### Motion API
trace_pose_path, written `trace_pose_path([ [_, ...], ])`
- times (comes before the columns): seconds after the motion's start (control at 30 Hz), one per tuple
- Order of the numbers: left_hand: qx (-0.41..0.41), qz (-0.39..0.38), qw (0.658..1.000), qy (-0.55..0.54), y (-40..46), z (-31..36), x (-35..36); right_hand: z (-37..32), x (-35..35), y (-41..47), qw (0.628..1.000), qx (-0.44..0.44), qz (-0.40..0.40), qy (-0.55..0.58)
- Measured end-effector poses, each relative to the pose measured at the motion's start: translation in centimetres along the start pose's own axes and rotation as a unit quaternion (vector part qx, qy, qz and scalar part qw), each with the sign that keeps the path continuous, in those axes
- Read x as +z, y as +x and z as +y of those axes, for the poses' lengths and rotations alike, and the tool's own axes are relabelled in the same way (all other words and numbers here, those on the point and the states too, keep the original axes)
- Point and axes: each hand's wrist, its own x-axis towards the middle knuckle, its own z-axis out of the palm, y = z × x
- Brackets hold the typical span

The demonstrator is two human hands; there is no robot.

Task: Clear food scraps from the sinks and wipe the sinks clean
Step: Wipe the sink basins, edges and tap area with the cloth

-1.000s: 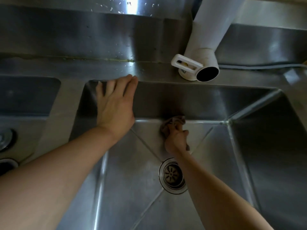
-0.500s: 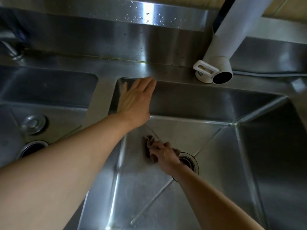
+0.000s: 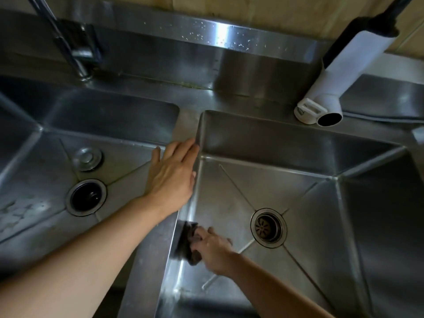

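I press my left hand point(image 3: 171, 174) flat on the divider point(image 3: 146, 260); my right hand point(image 3: 212, 249) grips a blurred dark cloth point(image 3: 187, 245) against the right sink point(image 3: 263, 143) wall, fingers partly hidden

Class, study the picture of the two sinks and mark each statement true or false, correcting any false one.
1. The right hand presses a dark cloth against the right sink's left wall. True.
2. The left hand holds a sponge. False: it rests flat on the divider, holding nothing.
3. The left sink's drain is plugged. False: it is open; the stopper lies beside it.
4. The right sink's strainer sits in its drain. True.
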Motion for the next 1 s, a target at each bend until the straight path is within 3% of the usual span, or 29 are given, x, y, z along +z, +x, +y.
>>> trace_pose_path([
  [0.13, 0.000, 0.010, 1.000, 0.010, 0.2, -0.2, 0.1, -0.4, 0.9, 0.1, 0.998, -0.033, -0.002, -0.061],
  [0.2, 0.001, 0.011, 1.000, 0.018, 0.2, -0.3, 0.3, 1.1, 0.9, -0.5, 0.999, -0.010, 0.023, -0.027],
  [0.47, 0.002, -0.020, 0.999, 0.037, 0.4, -0.7, 0.5, 5.7, -0.3, -3.2, 0.978, 0.205, 0.034, -0.025],
  [0.6, 0.004, -0.052, 0.998, 0.035, 0.5, -0.8, 0.0, 5.5, -2.6, -4.8, 0.971, 0.223, 0.084, -0.035],
  [0.7, 0.004, -0.081, 0.997, -0.001, 0.8, -0.8, -0.9, 4.5, -5.9, -6.0, 0.940, 0.249, 0.223, 0.066],
  [0.87, 0.010, -0.093, 0.993, -0.076, 2.1, -1.4, -3.4, 1.8, -13.1, -7.5, 0.830, 0.217, 0.439, 0.265],
  [1.0, 0.010, -0.071, 0.994, -0.078, 3.2, -2.2, -4.6, 0.7, -18.6, -7.6, 0.768, 0.214, 0.510, 0.323],
])
